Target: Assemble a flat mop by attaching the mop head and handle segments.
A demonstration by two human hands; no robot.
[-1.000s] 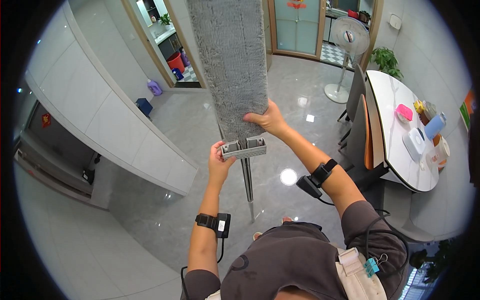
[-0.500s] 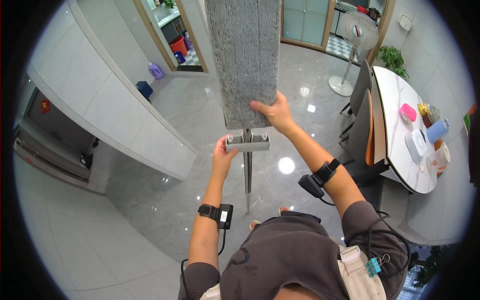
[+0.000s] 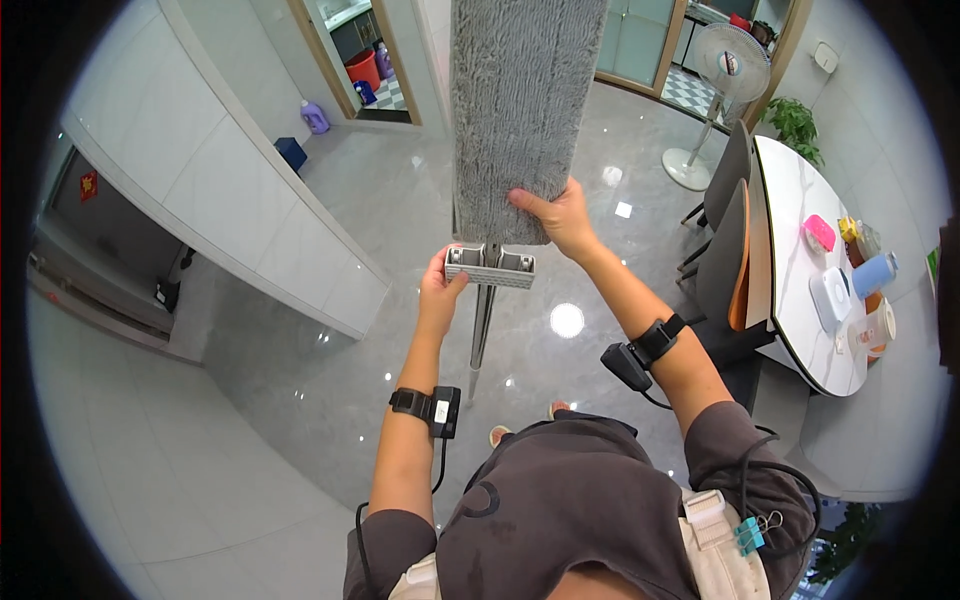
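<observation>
my right hand [image 3: 566,220] pinches the lower right corner of the grey mop pad [image 3: 525,115], which stretches up beyond it; my left hand [image 3: 439,290] clasps the bracket [image 3: 503,277] just below. a white label [image 3: 441,411] on my left wrist box [image 3: 453,402] looks too small to read.

A glossy grey floor [image 3: 400,215] (it throws back bright spots of light) spreads below the fingers. Ahead and left of the left hand's fingers [image 3: 456,284] it bears a purple bottle [image 3: 314,117] and a dark blue box [image 3: 291,153]; ahead and right of the right hand's fingers [image 3: 530,202], a standing fan [image 3: 731,66]. Chairs [image 3: 722,270] stand right of those fingers. Farther right, a white marbled table [image 3: 790,195] carries a pink-lidded container [image 3: 820,233], a white box [image 3: 829,300], a blue container [image 3: 874,273] and a translucent tub [image 3: 880,325].
</observation>
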